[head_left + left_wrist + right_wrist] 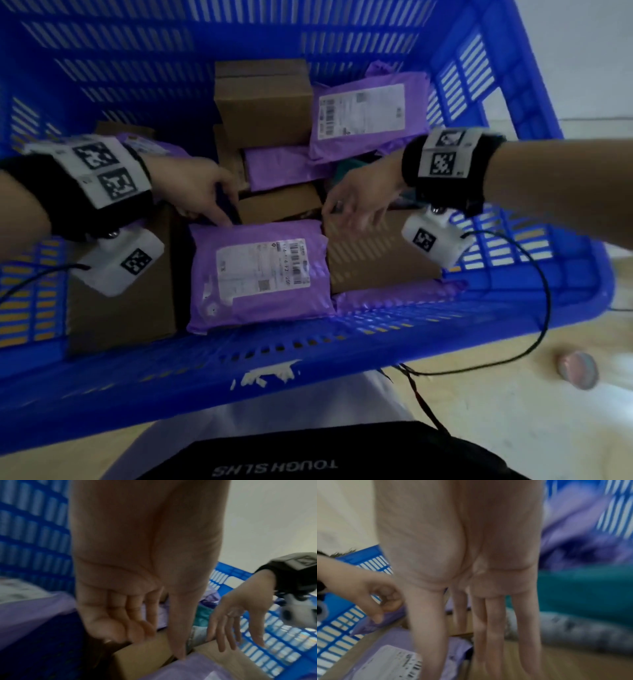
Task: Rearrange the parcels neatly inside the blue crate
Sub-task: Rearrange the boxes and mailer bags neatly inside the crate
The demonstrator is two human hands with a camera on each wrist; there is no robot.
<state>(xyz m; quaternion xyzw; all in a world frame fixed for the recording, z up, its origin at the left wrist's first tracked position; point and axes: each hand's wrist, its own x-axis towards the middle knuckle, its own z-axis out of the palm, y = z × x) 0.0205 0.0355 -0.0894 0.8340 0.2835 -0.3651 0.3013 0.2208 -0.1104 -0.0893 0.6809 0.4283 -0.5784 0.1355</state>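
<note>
The blue crate (308, 346) holds several parcels. A purple mailer with a white label (260, 274) lies flat at the front middle, between a brown box on the left (120, 308) and a brown box on the right (376, 260). My left hand (219, 212) hovers at the mailer's far left corner with its fingers loosely curled. Its thumb tip (180, 655) touches the mailer's edge, and it holds nothing. My right hand (352, 216) hangs with straight, spread fingers (491, 635) over the right brown box, near the mailer's far right corner.
Behind the hands lie a small brown box (277, 205), a purple mailer (281, 164), a tall brown box (263, 99), a labelled purple mailer (363, 116) and a teal parcel (582, 588). Camera cables (544, 291) hang over the crate's front right rim. A round pinkish object (577, 370) lies on the floor.
</note>
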